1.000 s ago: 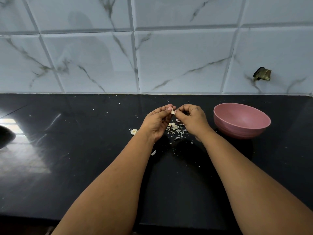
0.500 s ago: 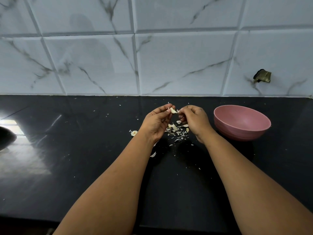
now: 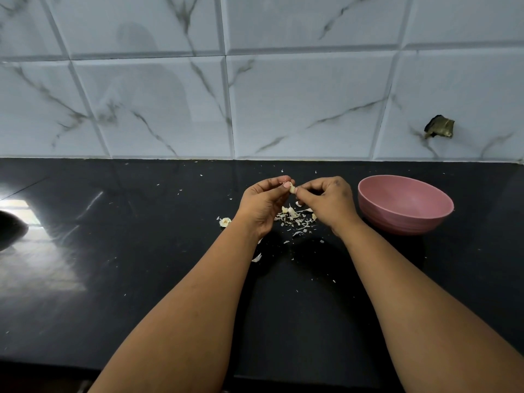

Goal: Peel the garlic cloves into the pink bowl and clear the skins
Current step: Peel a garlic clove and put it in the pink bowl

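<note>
My left hand (image 3: 262, 205) and my right hand (image 3: 326, 201) meet fingertip to fingertip above the black counter. Between them they pinch one small pale garlic clove (image 3: 292, 188). Under the hands lies a heap of torn garlic skins (image 3: 296, 219). A separate pale garlic piece (image 3: 224, 221) rests left of my left wrist. The pink bowl (image 3: 405, 204) stands just right of my right hand, and what I see of its inside holds nothing.
The black counter (image 3: 141, 265) carries scattered skin flecks, including one scrap (image 3: 257, 258) beside my left forearm. A marble-tiled wall (image 3: 255, 95) closes the back, with a dark broken spot (image 3: 439, 127) at the right. A dark object (image 3: 11, 231) sits at the left edge.
My two hands have drawn close together again on the clove after pulling slightly apart half a second ago. The bowl and the heap of skins stay in place.
</note>
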A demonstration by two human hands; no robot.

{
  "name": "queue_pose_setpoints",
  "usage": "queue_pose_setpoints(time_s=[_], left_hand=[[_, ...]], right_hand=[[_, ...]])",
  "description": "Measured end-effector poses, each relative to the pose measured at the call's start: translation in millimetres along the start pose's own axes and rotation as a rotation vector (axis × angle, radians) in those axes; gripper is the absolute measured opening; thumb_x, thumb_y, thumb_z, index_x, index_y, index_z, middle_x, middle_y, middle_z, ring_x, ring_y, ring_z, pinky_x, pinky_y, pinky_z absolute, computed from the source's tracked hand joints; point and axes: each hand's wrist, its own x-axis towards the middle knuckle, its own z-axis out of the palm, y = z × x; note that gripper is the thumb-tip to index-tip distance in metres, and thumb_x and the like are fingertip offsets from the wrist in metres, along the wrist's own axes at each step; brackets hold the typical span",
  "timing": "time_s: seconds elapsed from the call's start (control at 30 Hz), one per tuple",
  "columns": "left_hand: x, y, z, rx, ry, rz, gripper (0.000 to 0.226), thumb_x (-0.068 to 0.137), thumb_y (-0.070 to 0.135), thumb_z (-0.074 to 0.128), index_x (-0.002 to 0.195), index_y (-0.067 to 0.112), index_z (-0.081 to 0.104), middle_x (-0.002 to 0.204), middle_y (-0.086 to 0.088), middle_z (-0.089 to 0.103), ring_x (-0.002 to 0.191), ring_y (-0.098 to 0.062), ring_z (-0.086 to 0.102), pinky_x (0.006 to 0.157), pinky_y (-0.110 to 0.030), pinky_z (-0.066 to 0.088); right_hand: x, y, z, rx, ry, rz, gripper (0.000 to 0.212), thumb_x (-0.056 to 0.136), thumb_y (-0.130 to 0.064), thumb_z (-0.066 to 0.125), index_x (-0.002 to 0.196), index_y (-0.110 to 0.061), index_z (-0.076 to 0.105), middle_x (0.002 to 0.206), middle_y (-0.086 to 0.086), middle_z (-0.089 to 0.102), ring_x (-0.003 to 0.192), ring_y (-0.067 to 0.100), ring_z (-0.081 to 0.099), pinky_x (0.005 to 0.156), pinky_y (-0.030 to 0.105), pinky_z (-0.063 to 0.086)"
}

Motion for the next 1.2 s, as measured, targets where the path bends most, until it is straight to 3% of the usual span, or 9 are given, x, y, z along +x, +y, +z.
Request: queue_pose_setpoints(time_s=[0.2, 0.4, 0.6, 0.73, 0.87, 1.2], left_hand=[[-1.0, -0.5, 0.1, 0.025, 0.001, 0.017, 0.012, 0.085, -0.011, 0.063, 0.090, -0.001, 0.068, 0.081, -0.009, 0.073, 0.078, -0.013, 0.072, 0.079, -0.020, 0.058], [-0.3, 1.3, -0.5, -0.030, -0.003, 0.023, 0.013, 0.087, -0.011, 0.060, 0.092, -0.002, 0.068, 0.083, -0.009, 0.074, 0.079, -0.014, 0.072, 0.080, -0.021, 0.058], [-0.8, 0.9, 0.4, -0.025, 0.031, 0.041, 0.013, 0.087, -0.012, 0.060, 0.090, -0.002, 0.067, 0.078, -0.007, 0.074, 0.076, -0.013, 0.072, 0.076, -0.019, 0.058], [-1.2, 0.8, -0.1, -0.019, 0.025, 0.047, 0.014, 0.086, -0.013, 0.061, 0.091, -0.002, 0.067, 0.078, -0.007, 0.074, 0.075, -0.013, 0.072, 0.074, -0.019, 0.057], [-1.7, 1.3, 0.2, -0.020, 0.021, 0.049, 0.014, 0.086, -0.013, 0.062, 0.091, -0.001, 0.067, 0.079, -0.007, 0.075, 0.079, -0.013, 0.073, 0.072, -0.019, 0.057], [-3.5, 0.5, 2.8, 0.052, 0.014, 0.066, 0.013, 0.085, -0.012, 0.063, 0.091, -0.002, 0.067, 0.083, -0.010, 0.072, 0.080, -0.014, 0.070, 0.078, -0.019, 0.057]], right_hand=[[-0.8, -1.2, 0.6, 0.004, 0.007, -0.012, 0.012, 0.078, -0.022, 0.076, 0.066, -0.024, 0.074, 0.061, -0.007, 0.070, 0.058, 0.005, 0.063, 0.060, 0.021, 0.051], [1.1, -0.5, 4.2, 0.213, -0.030, 0.135, 0.014, 0.083, -0.011, 0.070, 0.070, -0.015, 0.075, 0.064, 0.005, 0.068, 0.062, 0.016, 0.061, 0.072, 0.042, 0.054], [2.2, -2.7, 3.2, 0.250, 0.002, 0.164, 0.015, 0.082, -0.017, 0.072, 0.067, -0.019, 0.075, 0.063, 0.002, 0.070, 0.060, 0.009, 0.061, 0.067, 0.032, 0.053], [2.0, -1.5, 2.9, 0.181, 0.019, 0.123, 0.012, 0.081, -0.023, 0.074, 0.069, -0.023, 0.075, 0.067, -0.001, 0.072, 0.065, 0.010, 0.066, 0.070, 0.032, 0.058], [-0.6, 0.9, 1.6, 0.092, -0.006, 0.085, 0.010, 0.075, -0.031, 0.081, 0.069, -0.025, 0.076, 0.068, -0.008, 0.072, 0.064, 0.004, 0.066, 0.061, 0.020, 0.052], [-1.1, -1.1, -1.2, 0.090, -0.021, 0.039, 0.016, 0.077, -0.029, 0.078, 0.061, -0.030, 0.074, 0.060, -0.005, 0.070, 0.057, 0.005, 0.065, 0.058, 0.019, 0.048]])
